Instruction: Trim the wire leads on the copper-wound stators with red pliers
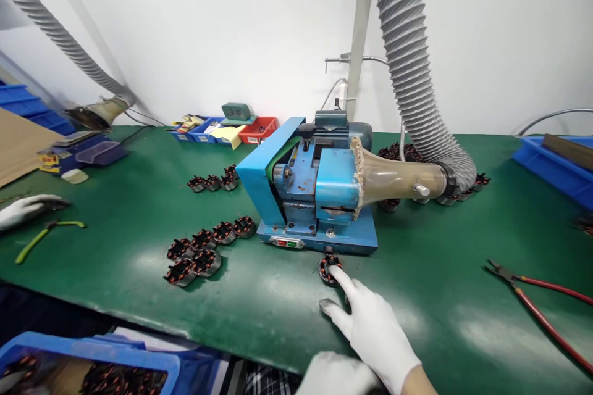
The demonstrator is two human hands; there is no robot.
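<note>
Just in front of the blue grinding machine [340,179], a motor stator [327,279] with copper windings sits on the green bench. My right hand [377,330], in a white glove, reaches to it from below; the index fingertip presses on the stator, while the thumb is stretched out to the left, apart from it. At the bottom edge is my left hand [336,375], also white-gloved, close beside my right wrist and smeared by motion. Its fingers are hidden. Several more wound stators [206,262] stand in a cluster left of the machine.
Red-handled cutters [514,278] lie at right, green-handled pliers [41,239] at left near another person's gloved hand [30,210]. A ribbed suction hose [407,49] joins the machine. A blue bin [92,349] of stators is at lower left; small trays [259,129] line the back.
</note>
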